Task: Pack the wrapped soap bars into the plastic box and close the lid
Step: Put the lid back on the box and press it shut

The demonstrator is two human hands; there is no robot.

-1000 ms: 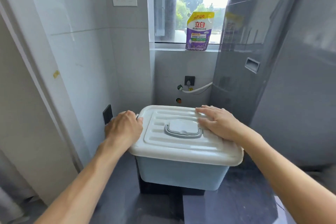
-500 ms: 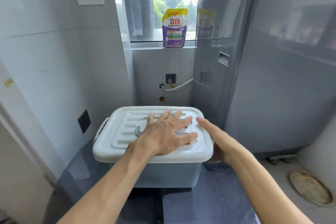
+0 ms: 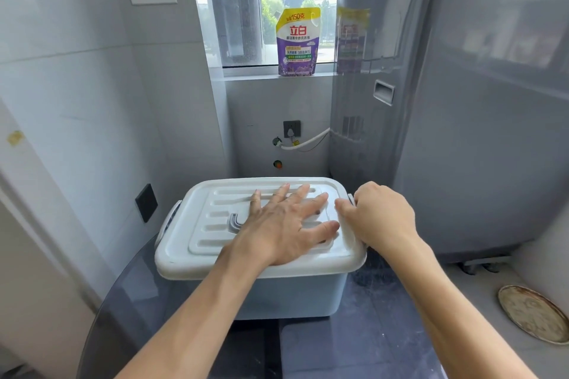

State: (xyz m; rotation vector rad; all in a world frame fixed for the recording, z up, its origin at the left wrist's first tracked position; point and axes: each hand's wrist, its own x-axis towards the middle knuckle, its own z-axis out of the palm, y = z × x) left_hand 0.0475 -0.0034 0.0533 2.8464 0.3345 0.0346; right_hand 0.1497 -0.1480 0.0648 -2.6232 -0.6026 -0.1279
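We see a washing machine (image 3: 462, 117) at right, w/ the box (image 3: 292, 295) beside it on a dark table (image 3: 354, 332), lid (image 3: 197, 243) on. Our left hand (image 3: 283, 224) presses flat on the lid, fingers spread; right hand (image 3: 380, 215) curls round the lid's right edge. Detergent pouch (image 3: 297, 41) on windowsill.

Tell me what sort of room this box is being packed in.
Most likely a home laundry corner or utility balcony. A grey washing machine stands at the right, a pouch of laundry detergent sits on the window sill, and a white hose runs from a wall tap to the machine.
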